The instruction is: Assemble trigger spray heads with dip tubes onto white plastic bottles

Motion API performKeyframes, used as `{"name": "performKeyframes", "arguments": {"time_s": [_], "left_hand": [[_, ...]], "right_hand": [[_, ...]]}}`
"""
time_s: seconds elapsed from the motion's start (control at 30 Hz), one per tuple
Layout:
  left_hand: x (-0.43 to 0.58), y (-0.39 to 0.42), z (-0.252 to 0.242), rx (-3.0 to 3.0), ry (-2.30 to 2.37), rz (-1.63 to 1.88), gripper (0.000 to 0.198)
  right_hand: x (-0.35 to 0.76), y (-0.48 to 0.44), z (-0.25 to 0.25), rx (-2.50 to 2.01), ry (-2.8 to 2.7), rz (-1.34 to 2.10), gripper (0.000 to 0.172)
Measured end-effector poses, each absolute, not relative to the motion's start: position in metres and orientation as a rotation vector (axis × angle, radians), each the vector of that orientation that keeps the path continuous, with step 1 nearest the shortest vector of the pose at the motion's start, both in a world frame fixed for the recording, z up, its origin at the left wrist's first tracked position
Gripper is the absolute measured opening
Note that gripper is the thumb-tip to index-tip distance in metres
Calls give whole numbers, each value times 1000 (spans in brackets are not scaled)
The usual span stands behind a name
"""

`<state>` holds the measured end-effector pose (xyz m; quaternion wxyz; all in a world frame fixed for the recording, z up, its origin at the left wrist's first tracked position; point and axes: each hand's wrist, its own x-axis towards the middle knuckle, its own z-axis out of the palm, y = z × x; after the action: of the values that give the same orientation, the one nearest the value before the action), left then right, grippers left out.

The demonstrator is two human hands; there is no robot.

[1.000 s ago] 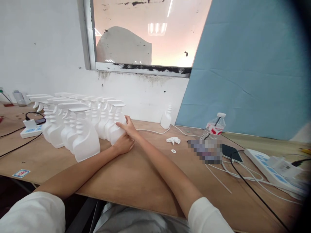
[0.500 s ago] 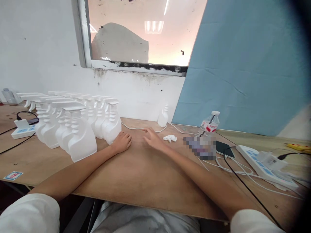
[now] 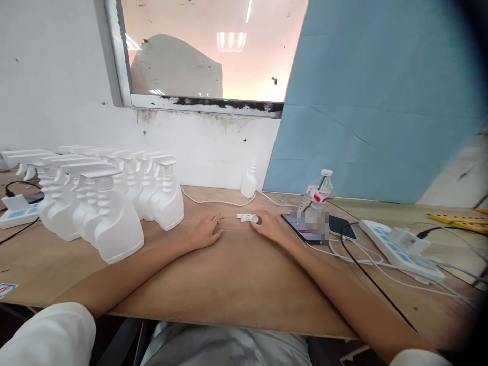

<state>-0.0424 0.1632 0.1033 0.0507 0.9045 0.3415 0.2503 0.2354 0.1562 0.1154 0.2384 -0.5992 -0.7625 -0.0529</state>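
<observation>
My right hand (image 3: 269, 226) has its fingers and thumb closed around the round collar end of a white trigger spray head (image 3: 246, 217), low over the table. The spray head's nozzle end points left. My left hand (image 3: 208, 231), wearing a ring, is at the left of it, palm down, thumb and fingers apart, with nothing in it. Beyond both hands, a white bottle without a spray head (image 3: 249, 184) stands upright against the wall. Several white spray bottles (image 3: 120, 223) with heads on stand close together, left of my left hand.
A clear drink bottle (image 3: 319, 193) and two phones, the nearer one (image 3: 305, 229) partly blurred, lie or stand at the right. White and black cables run to a power strip (image 3: 400, 251). Another power strip (image 3: 19, 216) is at the far left.
My right hand has moved right and closed on the spray head. My left hand has come away from the spray bottles, toward the middle. The view has turned slightly right.
</observation>
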Motion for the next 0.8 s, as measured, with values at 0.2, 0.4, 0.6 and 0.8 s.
{"name": "performKeyframes", "arguments": {"time_s": [0.2, 0.4, 0.6, 0.8], "left_hand": [[-49, 150, 111, 2687, 775, 795, 58], [-49, 141, 113, 2500, 824, 824, 31], [-48, 154, 106, 2271, 940, 770, 35], [-51, 163, 104, 2173, 926, 662, 42]], "right_hand": [[173, 131, 110, -1210, -2098, 390, 33], [185, 121, 129, -1239, -2123, 569, 38], [252, 137, 140, -1515, -2392, 295, 29], [260, 143, 133, -1582, -2350, 498, 13]]}}
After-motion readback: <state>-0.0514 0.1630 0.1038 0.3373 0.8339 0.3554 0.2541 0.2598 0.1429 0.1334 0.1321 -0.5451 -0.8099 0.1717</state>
